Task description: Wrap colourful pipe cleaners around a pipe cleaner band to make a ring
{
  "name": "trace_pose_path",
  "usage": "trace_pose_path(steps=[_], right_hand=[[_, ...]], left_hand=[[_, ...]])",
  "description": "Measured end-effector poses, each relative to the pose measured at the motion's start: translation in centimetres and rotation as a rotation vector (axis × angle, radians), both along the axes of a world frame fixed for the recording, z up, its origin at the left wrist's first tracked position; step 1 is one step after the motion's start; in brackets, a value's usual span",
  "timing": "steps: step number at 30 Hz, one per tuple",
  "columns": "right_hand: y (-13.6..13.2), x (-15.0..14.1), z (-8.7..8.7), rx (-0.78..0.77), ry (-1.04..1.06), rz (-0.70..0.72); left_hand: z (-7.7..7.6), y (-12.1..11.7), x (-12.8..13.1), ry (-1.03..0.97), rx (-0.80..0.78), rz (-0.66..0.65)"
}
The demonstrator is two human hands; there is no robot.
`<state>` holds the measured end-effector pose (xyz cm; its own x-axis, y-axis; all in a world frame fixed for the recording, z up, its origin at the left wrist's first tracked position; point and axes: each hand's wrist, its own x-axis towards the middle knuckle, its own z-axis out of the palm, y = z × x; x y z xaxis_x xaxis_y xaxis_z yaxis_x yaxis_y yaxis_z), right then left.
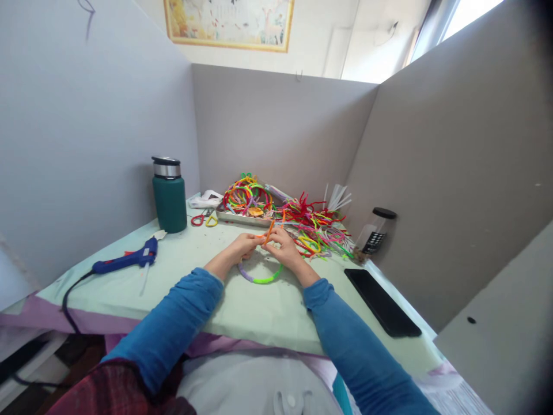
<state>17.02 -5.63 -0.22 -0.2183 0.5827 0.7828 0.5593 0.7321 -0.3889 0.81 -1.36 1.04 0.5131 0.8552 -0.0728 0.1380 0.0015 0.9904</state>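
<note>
A ring wrapped in pipe cleaners [266,280], purple on one side and bright green on the other, hangs between my hands over the table. My left hand [242,246] is closed on the ring's upper left part. With bent fingers, my right hand [283,246] pinches an orange pipe cleaner [268,231] at the top of the ring, where its short end sticks up. Both hands almost meet there, and the fingers cover the ring's far part.
A metal tray [242,218] of colourful rings and a heap of loose pipe cleaners [311,216] lie at the back. On the left are a green bottle [170,202] and a blue glue gun [129,260]. A black phone [380,302] and a clear jar [372,239] are at right.
</note>
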Motion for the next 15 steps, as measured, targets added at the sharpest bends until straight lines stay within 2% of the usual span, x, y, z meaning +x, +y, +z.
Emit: trace_pose_path(steps=[8, 15], right_hand=[[0.13, 0.15, -0.35, 0.022, -0.036, -0.041], [0.19, 0.24, -0.45, -0.017, -0.054, -0.07]], left_hand=[[-0.47, 0.53, 0.12, -0.017, 0.03, 0.039], [-0.46, 0.44, 0.1, -0.031, 0.024, 0.04]])
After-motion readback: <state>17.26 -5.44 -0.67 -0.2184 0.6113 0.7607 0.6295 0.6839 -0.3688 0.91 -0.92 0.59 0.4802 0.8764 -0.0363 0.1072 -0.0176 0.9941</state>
